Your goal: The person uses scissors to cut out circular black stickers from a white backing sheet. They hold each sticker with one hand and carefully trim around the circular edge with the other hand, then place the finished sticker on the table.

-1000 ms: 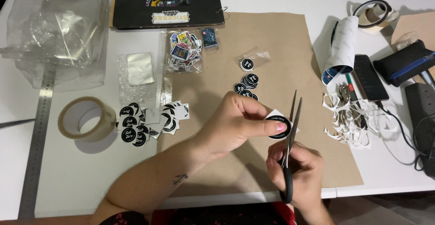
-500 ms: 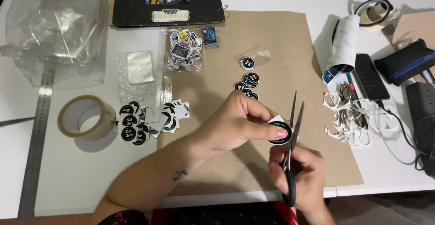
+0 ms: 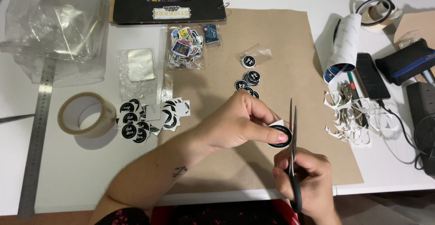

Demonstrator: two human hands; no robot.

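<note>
My left hand [image 3: 242,123] pinches a round black sticker [image 3: 277,135] with white paper corners, held just above the brown paper sheet [image 3: 290,66]. My right hand [image 3: 304,175] grips black-handled scissors [image 3: 292,134] whose blades point away from me, nearly closed, against the sticker's right edge. A small stack of cut round black stickers [image 3: 250,81] lies on the brown paper just beyond my left hand. One more sticker sits in a small clear bag [image 3: 253,58].
Uncut square stickers [image 3: 149,118] lie in a heap left of the brown paper, beside a tape roll [image 3: 84,115] and metal ruler [image 3: 38,130]. White paper trimmings [image 3: 358,118], a rolled sheet [image 3: 342,48], phone [image 3: 371,75] and black pouch [image 3: 408,62] are right. A black album [image 3: 167,0] lies far.
The scissor blades have closed further on the sticker's edge. My left hand has turned the sticker slightly; both hands stay in place.
</note>
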